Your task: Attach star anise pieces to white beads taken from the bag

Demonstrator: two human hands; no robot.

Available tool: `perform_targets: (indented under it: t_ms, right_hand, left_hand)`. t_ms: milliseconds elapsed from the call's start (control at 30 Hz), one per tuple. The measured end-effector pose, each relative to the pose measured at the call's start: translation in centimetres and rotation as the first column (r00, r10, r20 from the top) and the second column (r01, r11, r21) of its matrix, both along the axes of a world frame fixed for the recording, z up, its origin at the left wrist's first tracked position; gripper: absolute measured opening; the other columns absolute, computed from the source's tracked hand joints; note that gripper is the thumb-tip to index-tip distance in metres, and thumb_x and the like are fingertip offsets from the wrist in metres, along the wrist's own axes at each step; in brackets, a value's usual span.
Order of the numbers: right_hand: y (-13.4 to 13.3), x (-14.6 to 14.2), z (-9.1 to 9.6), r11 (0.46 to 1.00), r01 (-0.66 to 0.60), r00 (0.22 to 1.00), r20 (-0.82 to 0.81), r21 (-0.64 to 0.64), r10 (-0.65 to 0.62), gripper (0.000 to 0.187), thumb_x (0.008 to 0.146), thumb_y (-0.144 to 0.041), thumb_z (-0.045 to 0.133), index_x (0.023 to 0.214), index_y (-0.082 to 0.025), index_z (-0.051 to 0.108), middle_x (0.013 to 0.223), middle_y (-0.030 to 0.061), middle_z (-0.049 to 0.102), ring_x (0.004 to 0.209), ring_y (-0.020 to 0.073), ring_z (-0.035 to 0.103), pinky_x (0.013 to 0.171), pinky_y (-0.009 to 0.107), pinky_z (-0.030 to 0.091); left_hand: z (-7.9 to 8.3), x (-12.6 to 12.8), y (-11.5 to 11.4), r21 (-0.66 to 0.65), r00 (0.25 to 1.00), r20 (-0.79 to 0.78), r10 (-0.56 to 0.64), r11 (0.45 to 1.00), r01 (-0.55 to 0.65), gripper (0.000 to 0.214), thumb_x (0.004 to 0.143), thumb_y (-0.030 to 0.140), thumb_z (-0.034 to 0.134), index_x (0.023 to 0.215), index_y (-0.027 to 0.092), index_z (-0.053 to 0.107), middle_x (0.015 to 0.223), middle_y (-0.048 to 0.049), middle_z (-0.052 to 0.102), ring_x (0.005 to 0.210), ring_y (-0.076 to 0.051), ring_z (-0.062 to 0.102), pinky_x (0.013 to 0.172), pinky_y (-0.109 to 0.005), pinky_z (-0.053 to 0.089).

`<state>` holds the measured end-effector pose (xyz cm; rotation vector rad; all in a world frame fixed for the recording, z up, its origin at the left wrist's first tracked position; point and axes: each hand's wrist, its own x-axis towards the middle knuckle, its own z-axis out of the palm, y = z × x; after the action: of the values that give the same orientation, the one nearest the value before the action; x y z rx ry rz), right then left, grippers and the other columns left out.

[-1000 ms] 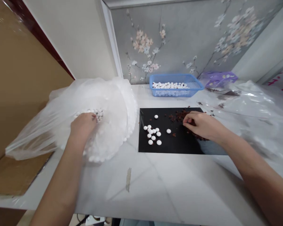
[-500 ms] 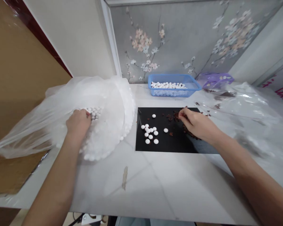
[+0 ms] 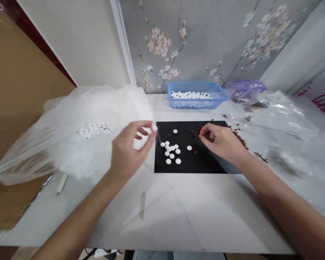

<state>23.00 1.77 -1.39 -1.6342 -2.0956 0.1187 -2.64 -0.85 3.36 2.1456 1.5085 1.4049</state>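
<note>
My left hand (image 3: 132, 148) pinches a small white ball (image 3: 154, 128) between thumb and forefinger, above the left edge of a black mat (image 3: 197, 164). My right hand (image 3: 219, 141) is over the right part of the mat, thumb and forefinger pressed together on what looks like a small brown piece (image 3: 199, 135). Beside and behind it lie many loose dark-brown pieces (image 3: 194, 133). Several white balls (image 3: 172, 156) sit in a loose group on the mat's left half, some with brown bits showing beneath. Another white ball (image 3: 189, 148) lies nearer the right hand.
A clear plastic bag (image 3: 70, 108) full of white balls stands on the left. Behind the mat is a blue basket (image 3: 219, 94) with more white balls. On the right lie a purple packet (image 3: 246, 87) and a crumpled clear bag (image 3: 284, 137). Cardboard (image 3: 21, 108) borders the left.
My left hand has come out of the bag of balls and moved right to the mat's edge, carrying a white ball. My right hand has shifted slightly left, its fingertips still together.
</note>
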Motion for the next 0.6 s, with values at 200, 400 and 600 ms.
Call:
perform_targets:
  t_ms: [200, 400, 600]
  right_hand:
    - [0.0, -0.1, -0.4, 1.0, -0.028, 0.993, -0.112, -0.012, 0.027, 0.015, 0.076, -0.02, 0.053, 0.09, -0.02, 0.058, 0.078, 0.0019, 0.066, 0.054, 0.0137, 0.055, 0.057, 0.027, 0.044]
    - [0.2, -0.2, -0.6, 0.992, -0.116, 0.977, -0.175, 0.05, 0.124, 0.018, 0.083, -0.022, 0.048, 0.088, -0.019, 0.065, 0.091, 0.0051, 0.068, 0.081, 0.0201, 0.063, 0.075, 0.034, 0.048]
    - [-0.8, -1.9, -0.4, 0.994, -0.103, 0.795, -0.604, -0.044, 0.056, 0.018, 0.075, -0.034, 0.063, 0.081, -0.017, 0.066, 0.074, 0.0039, 0.067, 0.059, 0.0163, 0.063, 0.056, 0.028, 0.051]
  left_hand:
    - [-2.6, 3.0, -2.1, -0.438, 0.819, 0.497, -0.287, 0.732, 0.522, 0.017, 0.077, 0.031, 0.059, 0.087, 0.019, 0.066, 0.093, -0.0044, 0.064, 0.082, -0.013, 0.059, 0.074, -0.022, 0.047]
    - [-4.8, 3.0, -1.4, -0.524, 0.711, 0.68, -0.179, 0.559, 0.643, 0.023, 0.076, 0.033, 0.061, 0.095, 0.019, 0.062, 0.087, -0.0035, 0.064, 0.078, -0.012, 0.06, 0.075, -0.024, 0.046]
    - [-4.8, 2.9, -1.0, -0.552, 0.655, 0.754, -0.058, 0.485, 0.678, 0.027, 0.072, 0.03, 0.067, 0.095, 0.017, 0.063, 0.088, -0.003, 0.066, 0.075, -0.009, 0.06, 0.073, -0.021, 0.045]
